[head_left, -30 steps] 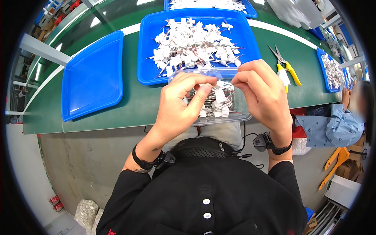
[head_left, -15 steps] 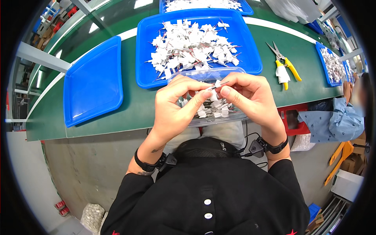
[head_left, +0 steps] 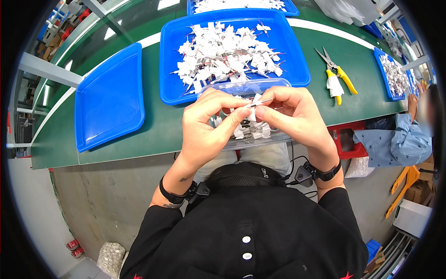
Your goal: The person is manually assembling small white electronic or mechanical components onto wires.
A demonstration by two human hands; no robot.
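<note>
Between the fingertips of both hands is a thin dark wire piece with a white paper-like tag [head_left: 256,98]. My left hand [head_left: 206,116] is closed, thumb and forefinger pinching its left end. Thumb and bent fingers of my right hand [head_left: 297,111] press together around the other end, whose tip sticks out past them. Directly under my hands is a clear plastic box [head_left: 280,138] of similar tagged pieces, partly covered by my fingers. Beyond it, a large blue tray [head_left: 164,69] holds a heap of white-tagged wire pieces [head_left: 227,53], some with red wires.
Another blue tray [head_left: 109,100] lies at left on the green table [head_left: 151,118]. Yellow-handled snips [head_left: 330,66] rest to the right, white wrapping on one handle. More filled blue trays stand at the far edge and far right. A person in a blue patterned garment [head_left: 395,142] sits at right.
My right fingertips have shifted slightly on the wire piece, and its tip and white tag show at a slightly different angle. My left hand keeps its pinch.
</note>
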